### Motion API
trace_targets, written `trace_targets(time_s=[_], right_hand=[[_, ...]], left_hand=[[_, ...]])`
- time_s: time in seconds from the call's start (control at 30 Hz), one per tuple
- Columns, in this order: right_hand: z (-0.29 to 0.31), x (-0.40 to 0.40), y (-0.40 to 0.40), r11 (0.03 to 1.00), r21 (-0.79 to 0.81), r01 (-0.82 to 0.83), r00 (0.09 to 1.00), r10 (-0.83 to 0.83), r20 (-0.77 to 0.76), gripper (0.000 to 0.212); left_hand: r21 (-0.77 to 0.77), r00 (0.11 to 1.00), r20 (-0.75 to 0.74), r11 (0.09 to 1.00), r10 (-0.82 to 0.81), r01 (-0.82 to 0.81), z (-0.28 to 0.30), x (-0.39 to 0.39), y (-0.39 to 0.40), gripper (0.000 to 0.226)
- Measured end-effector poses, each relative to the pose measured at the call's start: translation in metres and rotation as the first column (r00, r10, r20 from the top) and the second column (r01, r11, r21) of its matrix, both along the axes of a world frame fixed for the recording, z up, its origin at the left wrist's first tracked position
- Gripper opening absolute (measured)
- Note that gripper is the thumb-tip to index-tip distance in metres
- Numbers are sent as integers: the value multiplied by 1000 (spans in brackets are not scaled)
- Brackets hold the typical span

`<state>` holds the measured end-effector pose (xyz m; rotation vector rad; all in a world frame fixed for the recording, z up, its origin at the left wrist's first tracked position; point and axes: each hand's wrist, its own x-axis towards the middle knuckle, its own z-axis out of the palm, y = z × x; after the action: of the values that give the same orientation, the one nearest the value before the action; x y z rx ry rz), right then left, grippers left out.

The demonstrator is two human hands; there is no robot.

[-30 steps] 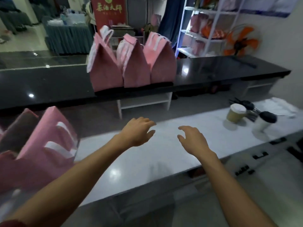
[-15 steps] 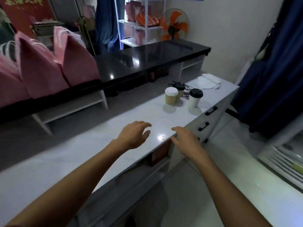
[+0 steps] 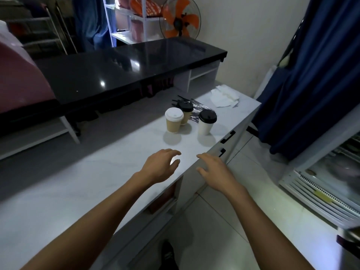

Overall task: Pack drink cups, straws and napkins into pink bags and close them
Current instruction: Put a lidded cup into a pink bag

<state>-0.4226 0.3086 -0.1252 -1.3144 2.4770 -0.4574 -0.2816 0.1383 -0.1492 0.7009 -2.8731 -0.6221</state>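
Both hands, left [image 3: 159,168] and right [image 3: 216,172], are held spread and empty over the white counter [image 3: 97,182]; three lidded cups [image 3: 174,122] are parked just beyond.

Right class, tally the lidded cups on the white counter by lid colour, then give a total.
White lid: 1, the brown cup
Black lid: 2, the brown cup behind and the white cup
Total: 3 cups
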Motion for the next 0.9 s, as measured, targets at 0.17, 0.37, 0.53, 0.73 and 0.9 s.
trace_targets(time_s=[0.17,0.37,0.53,0.73,0.9], right_hand=[[-1,-53,-37,999,31,-37,999,37,3,49],[5,-107,-89,994,39,-104,992,107,-67,51],[14,-134,-149,973,4,-230,968,229,-107,52],[6,-156,-230,909,77,-409,898,416,-143,63],[-6,-168,-273,834,169,-525,824,548,-146,65]], left_hand=[[24,1000,1,1000,15,-15,-3,-58,-31,38],[14,999,19,999,44,-44,1,-97,-64,37],[7,990,65,992,123,-124,5,-99,-93,38],[32,956,105,960,272,-277,-3,-99,-117,38],[41,908,114,911,404,-411,-1,-106,-124,38]])
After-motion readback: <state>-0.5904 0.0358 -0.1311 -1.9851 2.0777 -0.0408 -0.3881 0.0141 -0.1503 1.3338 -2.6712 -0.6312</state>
